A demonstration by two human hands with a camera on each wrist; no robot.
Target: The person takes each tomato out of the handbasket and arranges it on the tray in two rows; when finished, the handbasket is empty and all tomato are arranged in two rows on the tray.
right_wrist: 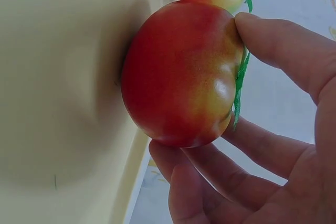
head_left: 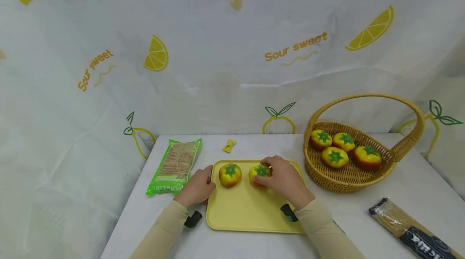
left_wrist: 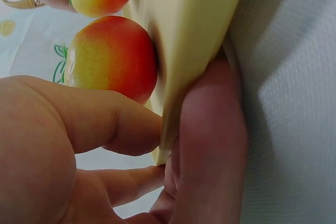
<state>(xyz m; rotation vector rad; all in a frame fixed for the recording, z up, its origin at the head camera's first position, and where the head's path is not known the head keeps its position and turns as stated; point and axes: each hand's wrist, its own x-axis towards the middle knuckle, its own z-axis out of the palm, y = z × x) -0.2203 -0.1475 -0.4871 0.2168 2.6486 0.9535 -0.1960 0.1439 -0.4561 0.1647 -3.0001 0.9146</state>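
Note:
A yellow tray (head_left: 239, 214) lies on the table with two red-and-yellow tomatoes on it, each topped by a green star-shaped calyx. At the tray's left edge, my left hand (head_left: 197, 188) pinches the rim, with fingers under it in the left wrist view. The left tomato (head_left: 230, 175) stands just beyond that hand, untouched. My right hand (head_left: 285, 180) holds the right tomato (right_wrist: 178, 77) between thumb and fingertips. In the right wrist view, this tomato is at the tray surface; whether it touches is hard to tell.
A wicker basket (head_left: 327, 182) with several similar tomatoes stands at the right. A green-edged bag (head_left: 176, 166) of brown grains lies left of the tray. Behind the tray is a small yellow wrapped candy (head_left: 229, 146). A noodle packet (head_left: 410, 228) lies at the front right.

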